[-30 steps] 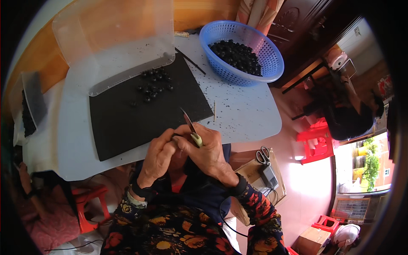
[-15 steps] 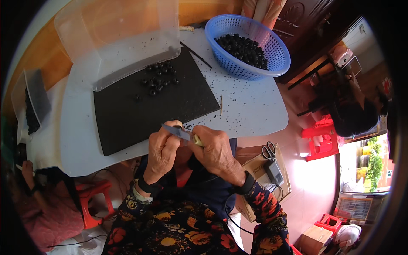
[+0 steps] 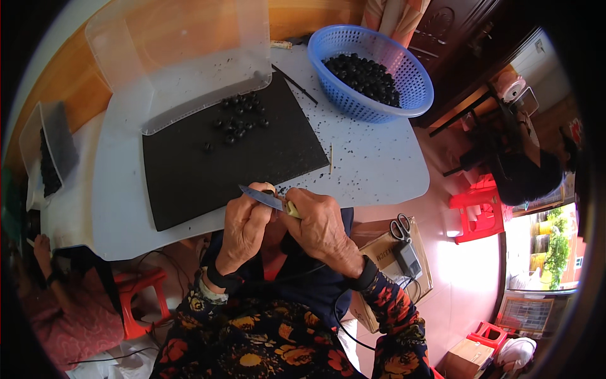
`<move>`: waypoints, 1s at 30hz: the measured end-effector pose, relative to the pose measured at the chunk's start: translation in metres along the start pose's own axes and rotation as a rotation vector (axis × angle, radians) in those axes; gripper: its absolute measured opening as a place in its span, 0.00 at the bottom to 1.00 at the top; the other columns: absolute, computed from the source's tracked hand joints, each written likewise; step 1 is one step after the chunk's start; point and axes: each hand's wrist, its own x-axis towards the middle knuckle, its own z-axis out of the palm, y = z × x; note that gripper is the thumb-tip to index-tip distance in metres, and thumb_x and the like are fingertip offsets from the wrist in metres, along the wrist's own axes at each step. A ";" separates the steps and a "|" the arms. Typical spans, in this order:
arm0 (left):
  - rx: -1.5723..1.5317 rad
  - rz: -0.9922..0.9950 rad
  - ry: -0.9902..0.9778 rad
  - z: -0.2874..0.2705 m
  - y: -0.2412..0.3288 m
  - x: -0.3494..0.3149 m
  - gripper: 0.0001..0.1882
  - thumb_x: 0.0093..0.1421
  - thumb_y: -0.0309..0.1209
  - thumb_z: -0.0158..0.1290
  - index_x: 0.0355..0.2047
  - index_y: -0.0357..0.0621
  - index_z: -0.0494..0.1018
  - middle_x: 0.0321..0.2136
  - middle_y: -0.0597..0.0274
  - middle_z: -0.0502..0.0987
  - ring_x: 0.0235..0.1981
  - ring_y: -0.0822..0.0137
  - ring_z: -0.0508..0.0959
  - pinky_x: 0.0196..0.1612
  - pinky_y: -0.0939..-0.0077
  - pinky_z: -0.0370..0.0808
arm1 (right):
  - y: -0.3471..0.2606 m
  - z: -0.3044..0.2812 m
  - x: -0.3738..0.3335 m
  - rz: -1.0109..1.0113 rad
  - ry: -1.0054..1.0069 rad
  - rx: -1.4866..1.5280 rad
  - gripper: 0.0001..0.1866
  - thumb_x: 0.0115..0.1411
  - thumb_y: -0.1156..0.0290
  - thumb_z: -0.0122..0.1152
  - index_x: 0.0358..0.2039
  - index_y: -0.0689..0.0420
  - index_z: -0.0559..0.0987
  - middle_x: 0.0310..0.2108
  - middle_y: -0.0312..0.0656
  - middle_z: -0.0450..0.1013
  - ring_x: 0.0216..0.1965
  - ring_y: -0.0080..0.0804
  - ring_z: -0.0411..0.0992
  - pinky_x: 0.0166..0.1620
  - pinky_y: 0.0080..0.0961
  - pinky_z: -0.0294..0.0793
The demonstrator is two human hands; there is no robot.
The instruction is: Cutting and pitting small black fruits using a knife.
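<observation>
My right hand (image 3: pixel 319 221) is closed round the pale yellow-green handle (image 3: pixel 291 209) of a small knife. The knife's grey blade (image 3: pixel 264 198) points left and lies across the fingertips of my left hand (image 3: pixel 245 218). Those left fingers are bent and pinched together; what they hold is mostly hidden, with only a dark bit showing behind the blade. Both hands are just off the near edge of a black mat (image 3: pixel 208 183). Farther back on the mat lies a loose group of small round black pieces (image 3: pixel 238 120).
A blue basket (image 3: pixel 366 114) of black pieces (image 3: pixel 363 76) stands at the far right of the white table (image 3: pixel 379 170). A clear plastic bin (image 3: pixel 208 95) borders the mat. Dark crumbs and a thin stick (image 3: pixel 331 158) lie rightward. Another person's hand (image 3: pixel 41 249) is at far left.
The view has shifted slightly. The knife blade has tilted a little against my left fingertips; both hands keep nearly the same place and grip.
</observation>
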 end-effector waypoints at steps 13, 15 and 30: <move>-0.028 0.014 -0.028 -0.001 -0.007 -0.001 0.10 0.63 0.26 0.42 0.40 0.36 0.71 0.19 0.69 0.68 0.20 0.80 0.65 0.25 0.82 0.64 | 0.001 -0.005 0.003 0.013 -0.078 -0.016 0.11 0.53 0.67 0.63 0.27 0.59 0.72 0.24 0.47 0.73 0.26 0.50 0.73 0.28 0.39 0.72; -0.045 0.008 -0.031 -0.003 -0.007 -0.001 0.09 0.62 0.26 0.43 0.39 0.36 0.72 0.19 0.67 0.69 0.20 0.79 0.66 0.25 0.82 0.64 | 0.000 -0.005 0.003 0.009 -0.082 0.015 0.11 0.54 0.67 0.63 0.28 0.59 0.73 0.24 0.48 0.73 0.26 0.50 0.73 0.28 0.39 0.72; -0.184 0.024 -0.165 -0.005 0.007 -0.005 0.12 0.62 0.29 0.42 0.40 0.33 0.68 0.22 0.60 0.71 0.30 0.68 0.72 0.40 0.71 0.71 | 0.019 0.000 0.006 0.269 0.116 0.298 0.12 0.61 0.69 0.56 0.24 0.64 0.71 0.14 0.48 0.63 0.16 0.35 0.63 0.23 0.29 0.64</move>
